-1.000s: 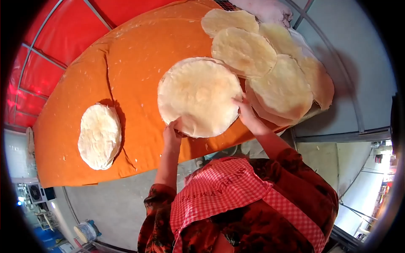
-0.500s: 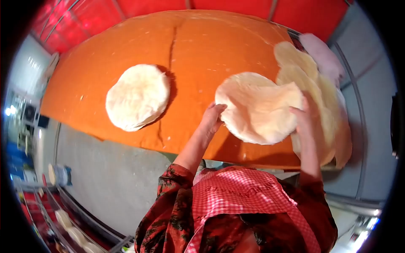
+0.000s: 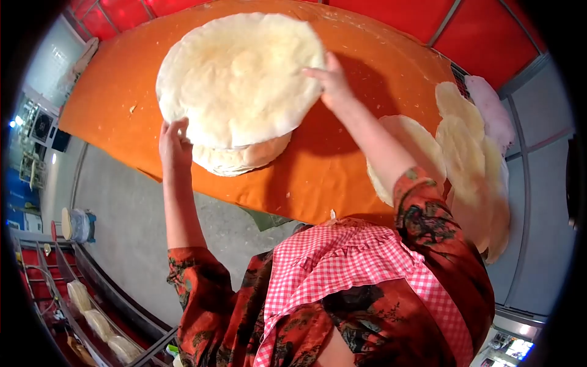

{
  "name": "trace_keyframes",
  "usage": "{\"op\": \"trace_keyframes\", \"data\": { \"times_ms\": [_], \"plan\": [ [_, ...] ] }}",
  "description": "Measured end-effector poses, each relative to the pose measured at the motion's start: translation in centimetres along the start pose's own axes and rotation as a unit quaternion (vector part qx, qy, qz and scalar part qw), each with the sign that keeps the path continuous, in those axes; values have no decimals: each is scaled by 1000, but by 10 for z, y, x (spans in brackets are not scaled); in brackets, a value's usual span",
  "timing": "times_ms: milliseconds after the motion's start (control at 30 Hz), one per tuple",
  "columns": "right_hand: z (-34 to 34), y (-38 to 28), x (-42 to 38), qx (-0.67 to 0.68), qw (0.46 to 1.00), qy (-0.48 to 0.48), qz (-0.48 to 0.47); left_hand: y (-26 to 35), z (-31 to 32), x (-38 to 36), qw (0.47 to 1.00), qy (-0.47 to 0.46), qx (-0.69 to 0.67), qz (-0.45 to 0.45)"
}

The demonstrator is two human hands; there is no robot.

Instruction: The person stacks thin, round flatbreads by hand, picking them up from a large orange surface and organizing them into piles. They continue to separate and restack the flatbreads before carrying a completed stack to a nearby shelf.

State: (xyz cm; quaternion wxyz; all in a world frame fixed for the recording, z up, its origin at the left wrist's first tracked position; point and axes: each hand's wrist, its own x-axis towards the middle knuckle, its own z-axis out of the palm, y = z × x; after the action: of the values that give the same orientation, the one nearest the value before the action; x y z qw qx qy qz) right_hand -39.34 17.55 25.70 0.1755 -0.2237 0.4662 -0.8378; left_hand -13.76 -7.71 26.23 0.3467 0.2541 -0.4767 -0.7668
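Observation:
Between my two hands a large, round, pale flatbread [image 3: 241, 76] is held up by its edges. My left hand [image 3: 175, 144] pinches its lower left rim. At its right rim my right hand [image 3: 330, 81] grips with the thumb on top. The held flatbread overlaps a stack of flatbreads [image 3: 241, 160] on the orange cloth-covered table [image 3: 342, 165], hiding most of the stack. Over at the right end of the table, more flatbreads [image 3: 461, 156] lie spread and overlapping, one of them [image 3: 409, 144] partly behind my right forearm.
A pinkish cloth bundle [image 3: 489, 110] sits at the table's far right corner. Red panels [image 3: 391, 21] stand behind the table. At lower left, a rack [image 3: 101, 327] holds several pale packages. A round stool [image 3: 76, 225] stands on the grey floor.
Both hands have moved left and away from my body, carrying a flatbread from the right side to over the stack. The flatbread was folded and sagging; now it is spread nearly flat.

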Motion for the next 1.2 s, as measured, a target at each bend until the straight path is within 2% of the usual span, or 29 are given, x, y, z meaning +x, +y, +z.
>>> {"op": "trace_keyframes", "data": {
  "times_ms": [33, 67, 100, 133, 167, 200, 300, 400, 433, 467, 500, 533, 567, 633, 700, 733, 800, 833, 867, 933, 1000, 1067, 1167, 1200],
  "plan": [
    [2, 37, 8, -7, 999, 18, 31, -6, -16, 0, 998, 37, 41, -36],
    [0, 74, 12, -34, 997, 35, 56, -33, -43, 16, 999, 13, -12, -38],
    [-7, 110, 14, -74, 992, 56, 85, -45, -47, 10, 998, 24, -14, -59],
    [-13, 138, 9, -146, 975, 92, 140, -82, -87, 29, 995, 27, -12, -98],
    [-27, 167, 3, -182, 964, 87, 173, -101, -104, 28, 990, 51, 12, -134],
    [-31, 178, -3, -218, 951, 81, 205, -110, -112, 23, 982, 74, 36, -170],
    [-26, 175, -8, -230, 950, 96, 188, -128, -122, 20, 985, 95, 57, -129],
    [-22, 154, -8, -310, 923, 50, 221, -137, -126, 22, 984, 111, 81, -116],
    [-33, 160, 0, -369, 894, 26, 252, -135, -120, 20, 981, 122, 112, -103],
    [-28, 149, 1, -395, 875, 38, 277, -140, -128, 24, 978, 112, 162, -63],
    [-17, 127, 2, -420, 853, 55, 303, -139, -132, 30, 942, 178, 279, -59],
    [-30, 113, -2, -443, 852, 57, 272, -160, -163, 46, 921, 174, 339, 82],
    [-44, 99, -6, -466, 849, 60, 241, -139, -148, 38, 751, 180, 574, 272],
    [-107, 74, -25, -475, 877, 37, 66, -106, -95, 2, 849, 211, 412, 255],
    [-168, 33, -73, -492, 867, 66, 44, -104, -66, -20, 901, 142, 332, 242],
    [-194, 14, -101, -496, 865, 72, 32, -117, -47, -32, 927, 93, 308, 195],
    [-228, -10, -187, -615, 777, 103, 89, -145, -14, -75, 960, 3, 261, 105],
    [-232, -19, -227, -701, 710, 39, 56, -169, 1, -93, 973, -75, 217, 15],
    [-234, -30, -265, -774, 632, -23, 23, -188, 24, -116, 970, -154, 173, -73],
    [-236, -38, -315, -803, 593, -57, 25, -223, 73, -161, 937, -243, 117, -224],
    [-250, -41, -340, -803, 591, -61, 46, -239, 118, -196, 884, -300, 96, -346],
    [-267, -37, -347, -771, 631, -34, 83, -248, 155, -219, 810, -310, 99, -488],
    [-266, -64, -333, -725, 683, 3, 91, -273, 181, -245, 745, -327, 16, -582],
    [-263, -73, -327, -709, 698, 13, 101, -271, 189, -254, 751, -333, -26, -569]
  ]
}}
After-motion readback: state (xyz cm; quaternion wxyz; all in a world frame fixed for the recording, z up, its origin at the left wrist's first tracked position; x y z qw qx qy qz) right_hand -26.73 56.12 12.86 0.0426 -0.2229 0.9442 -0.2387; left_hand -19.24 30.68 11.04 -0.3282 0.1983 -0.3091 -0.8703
